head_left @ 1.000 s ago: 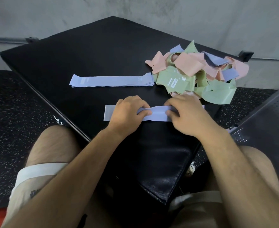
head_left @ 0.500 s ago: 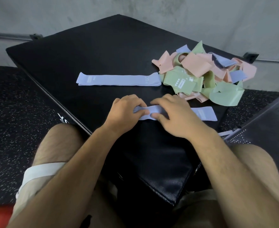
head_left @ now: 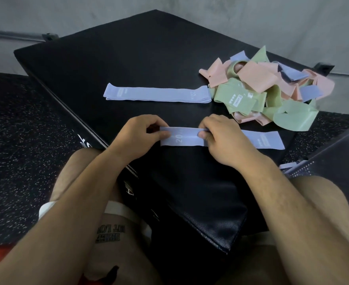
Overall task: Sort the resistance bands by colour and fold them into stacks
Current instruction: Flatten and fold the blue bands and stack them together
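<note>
On the black pad [head_left: 149,58], both hands pinch a blue band [head_left: 190,136]: left hand [head_left: 140,134] its 9 o'clock end, right hand [head_left: 220,136] its middle. Second blue band [head_left: 157,95] lies at 12, mixed pile [head_left: 268,87] at 2.

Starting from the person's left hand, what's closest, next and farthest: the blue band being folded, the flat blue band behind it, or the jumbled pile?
1. The blue band being folded: pinched in the left hand itself.
2. The flat blue band: straight ahead, beyond the hand.
3. The jumbled pile: farthest, off to the right.
</note>
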